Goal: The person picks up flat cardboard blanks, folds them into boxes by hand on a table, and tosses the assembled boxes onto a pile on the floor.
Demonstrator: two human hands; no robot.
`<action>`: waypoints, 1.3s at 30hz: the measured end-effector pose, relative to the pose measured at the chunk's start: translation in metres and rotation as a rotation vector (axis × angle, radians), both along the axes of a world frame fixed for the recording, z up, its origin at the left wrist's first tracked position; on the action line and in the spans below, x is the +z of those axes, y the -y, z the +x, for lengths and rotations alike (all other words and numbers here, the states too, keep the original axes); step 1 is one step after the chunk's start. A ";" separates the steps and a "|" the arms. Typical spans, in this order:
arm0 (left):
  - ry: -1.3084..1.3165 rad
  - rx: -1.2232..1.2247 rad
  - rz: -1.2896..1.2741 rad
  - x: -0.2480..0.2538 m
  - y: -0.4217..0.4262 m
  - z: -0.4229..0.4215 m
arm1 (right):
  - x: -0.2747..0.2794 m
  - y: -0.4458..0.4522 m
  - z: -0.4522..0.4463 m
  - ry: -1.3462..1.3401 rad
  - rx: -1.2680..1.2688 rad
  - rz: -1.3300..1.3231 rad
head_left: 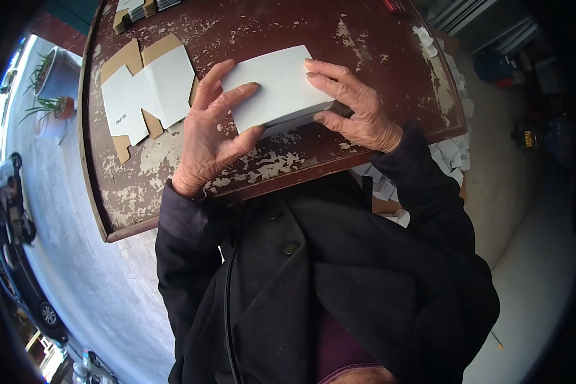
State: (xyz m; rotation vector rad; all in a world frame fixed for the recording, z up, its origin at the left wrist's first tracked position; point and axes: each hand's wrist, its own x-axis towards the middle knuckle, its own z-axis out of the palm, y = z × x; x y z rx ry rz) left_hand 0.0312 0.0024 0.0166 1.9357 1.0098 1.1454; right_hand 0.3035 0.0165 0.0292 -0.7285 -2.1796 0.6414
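Note:
A white cardboard box (275, 83) is between my two hands over the worn red-brown table (249, 25). My left hand (214, 121) grips its left end, with the thumb at the near corner and a finger lying on the top face. The right end is held by my right hand (355, 109), fingers on the top edge and thumb against the near side. To the left of my left hand lies a flat, unfolded carton blank (153, 86), white with brown edges and printed "PAP 20". The underside of the box is hidden.
A stack of cardboard pieces (134, 16) sits at the table's far left corner. White scraps (425, 41) lie near the right edge, and many more white pieces (451, 157) are heaped below it. A red object (393, 6) is at the far edge. Potted plants (63, 107) stand left.

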 end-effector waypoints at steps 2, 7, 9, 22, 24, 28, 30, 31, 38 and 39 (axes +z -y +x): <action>-0.003 0.000 -0.016 0.002 0.001 -0.001 | -0.003 0.002 -0.001 -0.002 -0.004 -0.001; 0.054 0.008 -0.133 0.005 0.002 -0.001 | -0.010 0.005 -0.009 -0.050 -0.046 0.115; 0.066 -0.008 -0.097 0.002 0.001 -0.002 | -0.013 0.007 -0.011 -0.027 -0.084 0.142; -0.081 0.016 0.161 -0.012 -0.002 0.000 | -0.024 0.018 -0.023 -0.001 -0.196 0.177; 0.139 -0.006 -0.069 -0.011 0.001 0.005 | -0.027 0.020 -0.024 -0.033 -0.208 0.184; 0.324 -0.007 -0.295 -0.010 0.004 0.007 | -0.028 0.026 -0.027 -0.084 -0.246 0.155; 0.260 0.021 -0.289 -0.010 0.004 0.007 | -0.027 0.032 -0.028 -0.115 -0.304 0.084; 0.229 0.033 -0.286 -0.009 0.003 0.008 | -0.027 0.034 -0.027 -0.129 -0.335 0.049; 0.265 0.058 -0.366 -0.006 -0.001 0.005 | -0.036 0.032 -0.036 -0.117 -0.296 0.211; 0.236 0.068 -0.331 -0.007 -0.002 0.005 | -0.033 0.032 -0.036 -0.103 -0.291 0.210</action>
